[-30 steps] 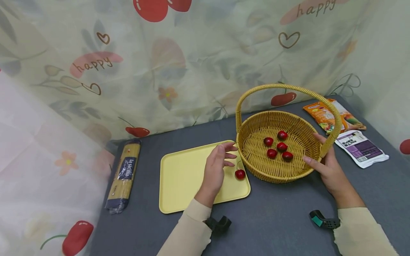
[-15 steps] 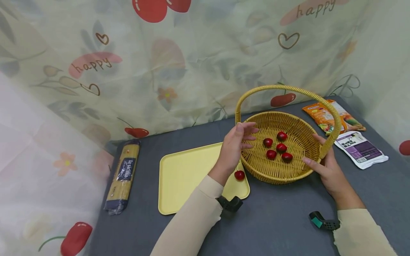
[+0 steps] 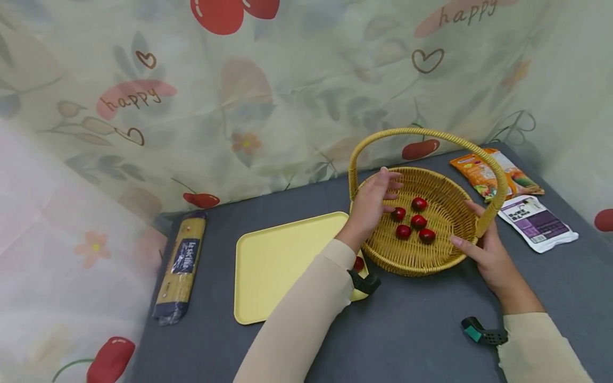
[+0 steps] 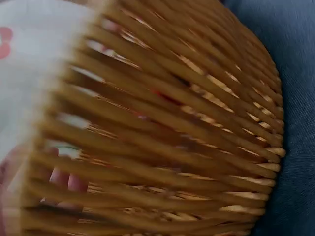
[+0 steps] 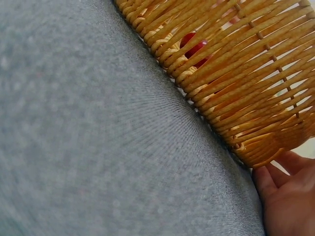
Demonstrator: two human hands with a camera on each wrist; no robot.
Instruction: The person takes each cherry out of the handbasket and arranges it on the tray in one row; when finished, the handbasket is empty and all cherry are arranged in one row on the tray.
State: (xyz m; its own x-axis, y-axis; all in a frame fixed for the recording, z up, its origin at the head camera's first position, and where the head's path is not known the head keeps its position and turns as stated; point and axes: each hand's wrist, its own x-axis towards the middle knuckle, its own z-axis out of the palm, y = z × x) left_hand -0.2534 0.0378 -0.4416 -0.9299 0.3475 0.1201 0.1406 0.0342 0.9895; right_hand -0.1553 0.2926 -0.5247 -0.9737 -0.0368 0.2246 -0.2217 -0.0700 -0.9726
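A yellow wicker basket [image 3: 442, 250] with a tall arched handle holds several dark red cherries [image 3: 419, 221] on its floor. My right hand [image 3: 490, 258] grips its right side, thumb over the rim inside and fingers outside, below the handle's base. The left hand [image 3: 367, 207] reaches over the left rim, fingers loosely extended above the leftmost cherry; I see nothing held in it. In the left wrist view, blurred wicker [image 4: 162, 123] covers most of that hand. On the tray's right end lies one cherry [image 3: 358, 263], partly hidden by the left sleeve.
A pale yellow tray [image 3: 273, 266] lies left of the basket on the grey cloth-covered table [image 3: 412, 330]. Farther left is a spaghetti packet [image 3: 184, 260]. Behind the basket's right side lie an orange snack bag [image 3: 495, 173] and a white-and-purple pouch [image 3: 538, 223]. A printed curtain hangs behind.
My left hand has moved right and forward from above the tray to inside the basket's left rim. The right hand keeps its grip, and the cherries have not visibly moved.
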